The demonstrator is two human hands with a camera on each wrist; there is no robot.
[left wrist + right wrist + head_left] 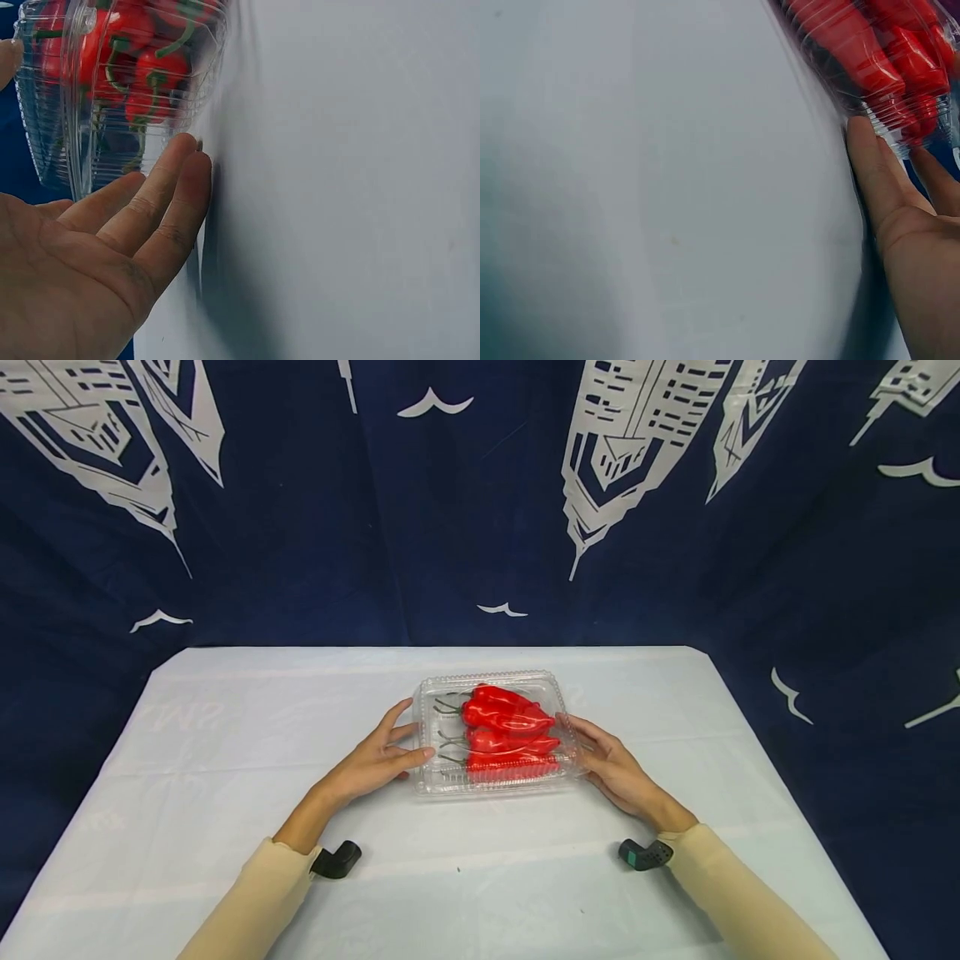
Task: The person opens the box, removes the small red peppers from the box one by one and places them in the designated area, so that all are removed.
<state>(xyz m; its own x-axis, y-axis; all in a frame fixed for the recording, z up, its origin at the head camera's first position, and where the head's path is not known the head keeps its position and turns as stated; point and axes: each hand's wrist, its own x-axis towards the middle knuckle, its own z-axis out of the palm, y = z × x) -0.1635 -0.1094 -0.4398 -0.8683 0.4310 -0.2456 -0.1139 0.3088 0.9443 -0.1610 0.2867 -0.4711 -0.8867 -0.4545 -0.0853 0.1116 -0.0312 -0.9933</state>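
A clear plastic clamshell container (422,727) with its lid down lies on the white table, with several red peppers (510,718) inside, their green stems toward the left. At the container's left end is my left hand (375,758), its thumb at the near edge and its fingers spread. The left wrist view shows those fingers (161,202) extended, fingertips low beside the container's end wall. My right hand (618,772) is at the opposite end, with straight fingers (874,169) right at the lower corner in the right wrist view.
The white cloth-covered table (247,718) spreads around the container. Behind it hangs a dark blue curtain (300,543) with white building and bird prints. Small black devices (337,860) sit at both wrists, by the pale sleeves.
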